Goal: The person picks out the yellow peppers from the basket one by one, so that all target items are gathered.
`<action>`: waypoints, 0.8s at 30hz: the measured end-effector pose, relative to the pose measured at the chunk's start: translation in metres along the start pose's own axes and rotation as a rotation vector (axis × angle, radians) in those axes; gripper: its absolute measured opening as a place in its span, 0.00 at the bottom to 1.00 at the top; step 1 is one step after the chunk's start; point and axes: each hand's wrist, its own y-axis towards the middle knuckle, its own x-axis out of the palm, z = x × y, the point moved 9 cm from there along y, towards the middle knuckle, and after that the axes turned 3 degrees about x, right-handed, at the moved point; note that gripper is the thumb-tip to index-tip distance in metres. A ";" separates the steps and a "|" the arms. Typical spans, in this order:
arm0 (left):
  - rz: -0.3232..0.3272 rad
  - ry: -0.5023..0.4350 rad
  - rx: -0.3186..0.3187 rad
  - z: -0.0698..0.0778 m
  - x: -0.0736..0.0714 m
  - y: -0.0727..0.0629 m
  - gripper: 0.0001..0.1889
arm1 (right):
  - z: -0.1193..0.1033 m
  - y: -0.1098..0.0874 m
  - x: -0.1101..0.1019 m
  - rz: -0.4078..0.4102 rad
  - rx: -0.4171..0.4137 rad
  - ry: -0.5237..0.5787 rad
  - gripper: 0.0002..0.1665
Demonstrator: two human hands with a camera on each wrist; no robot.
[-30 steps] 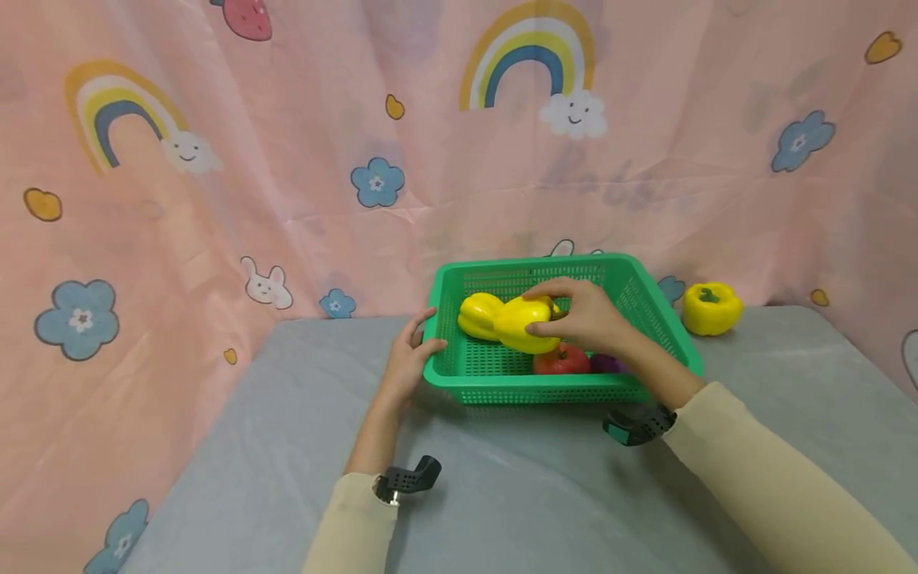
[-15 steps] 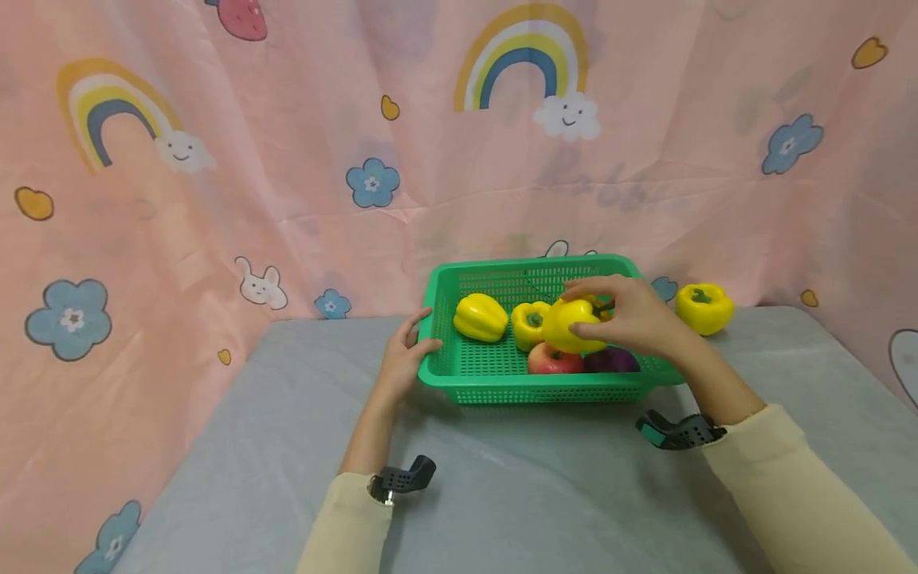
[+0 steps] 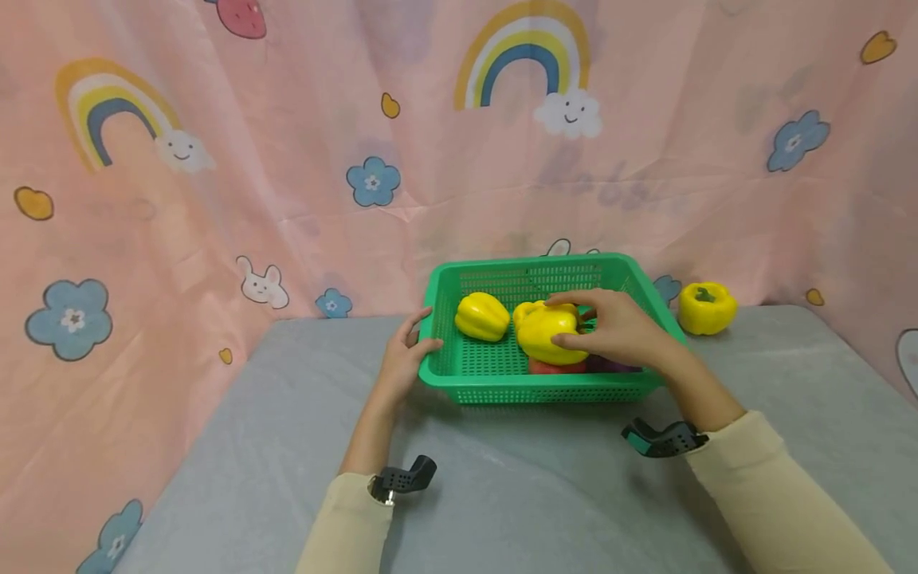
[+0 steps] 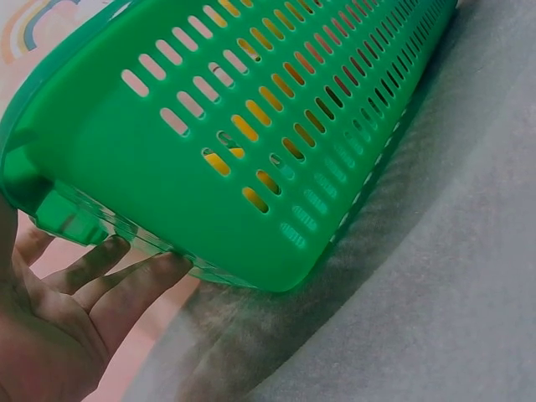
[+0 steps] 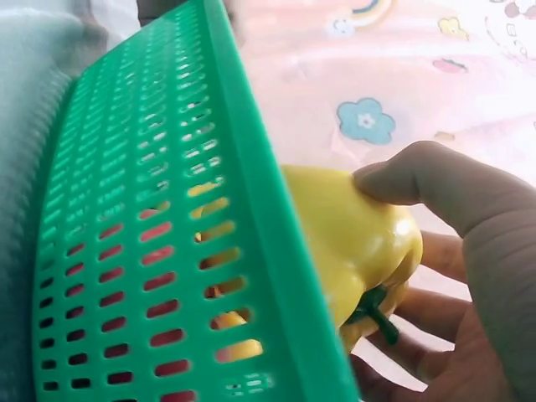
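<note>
In the head view, a green plastic basket (image 3: 545, 381) stands on the table. My left hand (image 3: 402, 359) holds its left rim, and in the left wrist view its fingertips (image 4: 172, 264) touch the outer end wall. My right hand (image 3: 620, 325) grips a yellow bell pepper (image 3: 547, 335) near its stem, thumb at the front, inside the basket's outline. This pepper overlaps another yellow bell pepper (image 3: 527, 311) behind it and mostly hides a red fruit (image 3: 558, 368). A further yellow bell pepper (image 3: 482, 317) lies at the left in the basket. Something purple (image 3: 610, 365) shows beneath my right hand.
One more yellow bell pepper (image 3: 706, 308) stands on the grey table cover (image 3: 516, 486), right of the basket. A pink patterned curtain (image 3: 301, 183) hangs behind the table. Each wrist wears a black camera mount, such as the left mount (image 3: 405, 476).
My right hand first carried the bell pepper right, then back left and a little lower, now covering most of the red fruit. My left hand stays on the basket's rim.
</note>
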 end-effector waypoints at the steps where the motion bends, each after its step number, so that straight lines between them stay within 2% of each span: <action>1: -0.001 0.003 0.003 0.000 0.000 0.000 0.32 | 0.001 0.000 0.001 0.001 0.000 0.015 0.29; 11: -0.009 -0.015 -0.004 0.001 0.001 0.001 0.33 | 0.011 -0.003 0.014 0.004 0.028 0.127 0.26; 17: -0.015 -0.016 -0.025 0.001 0.000 0.003 0.35 | 0.010 -0.005 0.018 -0.006 -0.002 0.155 0.31; 24: -0.007 -0.006 -0.008 -0.001 0.001 0.002 0.32 | 0.013 -0.007 0.021 0.007 -0.014 0.145 0.36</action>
